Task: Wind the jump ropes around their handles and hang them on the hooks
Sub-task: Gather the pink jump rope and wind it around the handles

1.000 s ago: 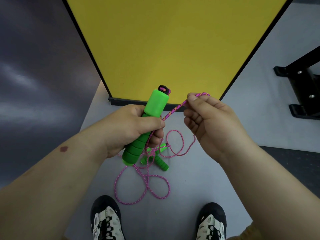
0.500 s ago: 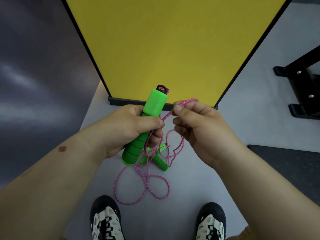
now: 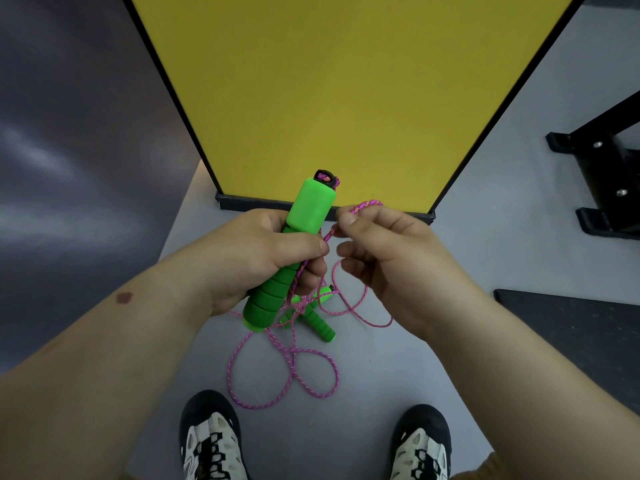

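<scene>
The left hand holds one handle left of the right hand; beneath, rope and apparently two more handles lie on the floor, before the panel.

Two green handles, one pink rope, two hands, two shoes, one yellow panel.

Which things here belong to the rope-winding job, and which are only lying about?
Belong to the job:
green handle gripped by left hand
pink rope, pinched by right hand
second green handle on the floor

Only lying about:
yellow panel
black frame
dark mat
</scene>
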### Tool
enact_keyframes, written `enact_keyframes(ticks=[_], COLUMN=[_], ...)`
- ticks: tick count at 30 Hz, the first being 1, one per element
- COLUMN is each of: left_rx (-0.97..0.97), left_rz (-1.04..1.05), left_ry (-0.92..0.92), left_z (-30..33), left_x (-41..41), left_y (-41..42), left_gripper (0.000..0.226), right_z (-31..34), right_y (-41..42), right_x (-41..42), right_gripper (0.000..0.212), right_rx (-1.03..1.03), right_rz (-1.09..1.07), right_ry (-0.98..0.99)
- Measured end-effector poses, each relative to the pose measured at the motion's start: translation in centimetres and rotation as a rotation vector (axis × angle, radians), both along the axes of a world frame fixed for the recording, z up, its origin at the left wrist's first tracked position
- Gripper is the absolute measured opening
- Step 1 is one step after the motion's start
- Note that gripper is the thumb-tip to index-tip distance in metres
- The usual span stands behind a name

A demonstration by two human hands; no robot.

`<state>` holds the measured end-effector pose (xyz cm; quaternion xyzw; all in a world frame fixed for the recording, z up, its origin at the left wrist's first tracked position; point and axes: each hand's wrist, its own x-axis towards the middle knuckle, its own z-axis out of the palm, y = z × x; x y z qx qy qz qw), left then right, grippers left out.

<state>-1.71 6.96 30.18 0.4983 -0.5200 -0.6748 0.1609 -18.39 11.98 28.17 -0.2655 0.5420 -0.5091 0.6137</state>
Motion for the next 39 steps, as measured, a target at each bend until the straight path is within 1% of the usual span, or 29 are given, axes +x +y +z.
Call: enact_keyframes(ticks=[3,5,7,13,16,18,21,25,27,33,39], left_rx=[0.000,0.003,0.010,0.013,0.000,-0.008,-0.002,0.000,-0.003,0.032,0.043], left_rz=[-0.007,-0.007,0.001,-0.001,-0.018,-0.025,-0.010,-0.003,-0.007,0.006,-0.003], left_ry=[0.005,0.006,0.002,0.002,-0.007,-0.014,-0.011,-0.001,0.000,-0.001,0.002], left_z=[0.0,0.0,0.0,-0.1,0.0,0.0,0.1,0.1,0.1,0.0,-0.1], left_x=[0.0,0.0,0.0,0.1,0.1,0.0,0.0,-0.1,-0.1,0.1,0.2], left_y=[0.0,0.0,0.0,-0.1,-0.1,0.0,0.1,0.1,0.1,-0.1,-0.1], left_gripper=[0.007,0.008,0.008,0.008,0.010,0.012,0.010,0.007,0.008,0.008,0.008], right_z=[-0.1,-0.1,0.0,0.5,0.5,0.4,0.2,0.0,0.0,0.0,0.2], right_y=[0.2,0.2,0.0,-0.6,-0.7,-0.6,-0.4,0.1,0.2,-0.2,-0.7], right_x=[0.4,0.4,0.2,-1.4,-1.6,-1.5,-0.8,0.3,0.4,-0.4,-1.4], right_gripper=[0.006,0.008,0.010,0.004,0.004,0.004,0.007,0.006,0.006,0.006,0.006], right_rx=[-0.018,-0.021,-0.022,-0.011,-0.012,-0.003,0.010,0.000,-0.005,0.002,-0.008], right_rz=[0.064,0.049,-0.002,-0.201,-0.242,-0.216,-0.112,0.032,0.049,-0.088,-0.258], right_ry=[0.087,0.102,0.078,0.012,0.007,-0.007,-0.003,0.042,0.071,0.083,0.043])
